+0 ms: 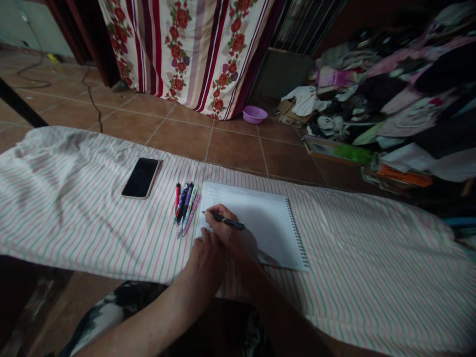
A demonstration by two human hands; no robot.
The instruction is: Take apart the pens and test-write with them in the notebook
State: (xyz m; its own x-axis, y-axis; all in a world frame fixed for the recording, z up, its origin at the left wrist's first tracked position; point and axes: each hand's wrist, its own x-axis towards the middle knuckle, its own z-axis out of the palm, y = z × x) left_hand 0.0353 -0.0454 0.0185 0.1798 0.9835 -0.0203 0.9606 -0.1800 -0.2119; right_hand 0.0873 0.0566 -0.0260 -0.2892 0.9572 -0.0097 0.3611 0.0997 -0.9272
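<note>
A black pen point(235, 224) is gripped in the fingers of my right hand point(223, 229), its tip on the left part of the page. Under that hand lies a spiral-bound notebook point(266, 213), turned sideways, with its wire coil on the right. Faint handwriting shows along the page's top and left edges. My left hand point(208, 245) rests on the notebook's lower left edge, close against my right wrist. Its fingers lie on the paper and hold nothing, though they are partly hidden. Just left of the notebook is a group of several pens point(186, 206).
A striped cloth point(92, 223) covers the table, and a dark-screened phone point(141, 177) lies on it at the left. Beyond the table are a tiled floor point(234, 146), a floral curtain point(189, 54), a purple basin point(255, 114) and a heap of clothes point(405, 99).
</note>
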